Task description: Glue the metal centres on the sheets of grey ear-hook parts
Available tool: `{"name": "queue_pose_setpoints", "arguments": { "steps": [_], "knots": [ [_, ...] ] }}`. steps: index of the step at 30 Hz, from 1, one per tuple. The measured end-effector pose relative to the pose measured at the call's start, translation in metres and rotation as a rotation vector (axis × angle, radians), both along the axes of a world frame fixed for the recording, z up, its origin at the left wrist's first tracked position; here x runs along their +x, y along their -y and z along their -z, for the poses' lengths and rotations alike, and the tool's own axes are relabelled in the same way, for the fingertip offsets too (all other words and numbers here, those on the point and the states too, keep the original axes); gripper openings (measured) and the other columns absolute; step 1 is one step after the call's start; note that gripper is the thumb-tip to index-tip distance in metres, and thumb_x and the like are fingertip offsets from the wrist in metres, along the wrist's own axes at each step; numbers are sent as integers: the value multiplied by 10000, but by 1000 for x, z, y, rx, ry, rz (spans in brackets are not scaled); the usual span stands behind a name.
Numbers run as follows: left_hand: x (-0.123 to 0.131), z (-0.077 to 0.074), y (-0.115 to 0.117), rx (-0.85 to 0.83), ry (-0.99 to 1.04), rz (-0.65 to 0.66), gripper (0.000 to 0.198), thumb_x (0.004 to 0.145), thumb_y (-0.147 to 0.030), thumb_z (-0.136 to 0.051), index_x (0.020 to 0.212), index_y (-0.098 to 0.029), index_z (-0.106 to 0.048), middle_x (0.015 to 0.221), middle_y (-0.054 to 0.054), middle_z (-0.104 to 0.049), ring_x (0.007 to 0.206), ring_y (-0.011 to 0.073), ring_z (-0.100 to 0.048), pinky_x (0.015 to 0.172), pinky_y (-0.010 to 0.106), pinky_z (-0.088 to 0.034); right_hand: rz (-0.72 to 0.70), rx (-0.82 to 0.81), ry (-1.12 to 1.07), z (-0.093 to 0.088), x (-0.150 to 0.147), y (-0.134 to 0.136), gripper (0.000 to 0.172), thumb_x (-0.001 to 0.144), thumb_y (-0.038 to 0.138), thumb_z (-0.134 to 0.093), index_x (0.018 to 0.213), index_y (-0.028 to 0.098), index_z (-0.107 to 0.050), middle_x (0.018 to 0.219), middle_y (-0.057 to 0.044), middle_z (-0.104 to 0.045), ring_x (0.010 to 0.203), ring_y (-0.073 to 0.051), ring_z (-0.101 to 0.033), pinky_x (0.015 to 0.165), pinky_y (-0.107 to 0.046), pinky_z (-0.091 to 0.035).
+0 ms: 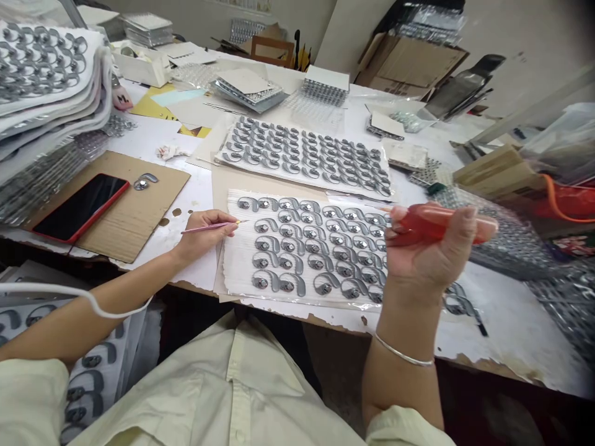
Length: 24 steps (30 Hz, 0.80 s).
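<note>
My left hand (204,231) is shut on a thin pink brush (209,227), and its yellowish tip ends just above the left part of a white foam sheet (237,272). Rows of silver-grey hook-shaped parts (302,248) lie on that sheet, apparently under clear film. My right hand (427,248) grips a translucent red plastic bottle (446,224), holding it raised over the sheet's right edge. Its fingers partly hide the nearest parts.
A second sheet of matching parts (302,155) lies farther up the white table (195,272). A phone in a red case (79,207) rests on cardboard (153,210) at left, beside tall stacks of parts (46,80). Plastic bags (558,142) and cardboard boxes (409,68) crowd the right and back.
</note>
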<state>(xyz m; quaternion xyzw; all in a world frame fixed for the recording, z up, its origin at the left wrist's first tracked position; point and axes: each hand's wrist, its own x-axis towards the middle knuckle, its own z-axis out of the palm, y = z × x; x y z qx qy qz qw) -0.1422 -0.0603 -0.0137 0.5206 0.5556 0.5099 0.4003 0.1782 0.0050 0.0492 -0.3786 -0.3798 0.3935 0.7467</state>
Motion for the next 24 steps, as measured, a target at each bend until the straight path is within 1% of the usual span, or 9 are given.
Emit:
{"name": "queue_pose_setpoints", "arguments": {
  "steps": [2,5,8,10,12,14,19,21,24],
  "knots": [
    [4,-4,-3,140,-128,11,261,730,-357,-735,844,-124,-713,743,65,-718,598,145,-657,571,240,-546,-53,27,42,7,-8,8,345,672,489,-698,737,156,-637,644,-5,-548,587,-132,-608,368,-190,-359],
    [12,-7,-7,454,-339,110,162,786,-278,-695,864,-137,-711,811,70,-734,617,120,-658,556,200,-542,-141,-20,108,17,-24,21,317,711,433,-707,911,197,-637,796,-16,-604,665,-122,-615,402,-191,-442],
    [18,0,-8,735,-456,195,106,811,-185,-667,906,-140,-682,865,69,-740,744,133,-701,656,194,-583,-263,-82,136,24,-42,35,426,641,397,-778,1001,240,-612,913,-26,-619,744,-142,-633,455,-213,-500],
    [20,8,-7,819,-499,231,116,817,-141,-652,932,-138,-661,876,66,-741,818,141,-709,737,204,-594,-320,-98,145,27,-50,43,465,617,376,-799,1015,245,-598,934,-39,-629,774,-171,-648,467,-233,-506],
    [20,16,-6,842,-540,269,132,821,-128,-644,952,-140,-648,891,64,-740,834,139,-710,761,205,-597,-326,-105,149,28,-56,48,425,637,371,-785,995,238,-598,900,-35,-628,750,-180,-655,447,-234,-484],
    [19,20,-5,844,-577,298,142,829,-138,-636,971,-150,-640,910,59,-739,834,135,-711,754,202,-600,-286,-113,149,30,-59,51,363,675,376,-757,974,235,-605,883,-19,-610,686,-158,-650,418,-223,-456],
    [18,21,-4,836,-565,321,116,836,-149,-623,950,-152,-645,917,46,-741,839,138,-712,748,197,-601,-105,-58,242,36,-61,50,335,681,429,-737,905,216,-608,878,7,-581,525,-87,-582,375,-218,-435],
    [18,21,-4,763,-539,343,100,841,-169,-616,931,-175,-660,919,26,-743,848,139,-712,754,201,-600,-56,-45,264,37,-63,47,329,671,436,-740,858,202,-604,881,6,-575,495,-70,-557,363,-218,-429],
    [18,21,-2,567,-534,407,113,856,-229,-593,921,-219,-685,952,12,-738,893,155,-706,781,234,-600,-14,-33,260,39,-68,43,326,662,442,-739,838,209,-594,867,12,-570,496,-70,-552,359,-218,-426]
  ]
}}
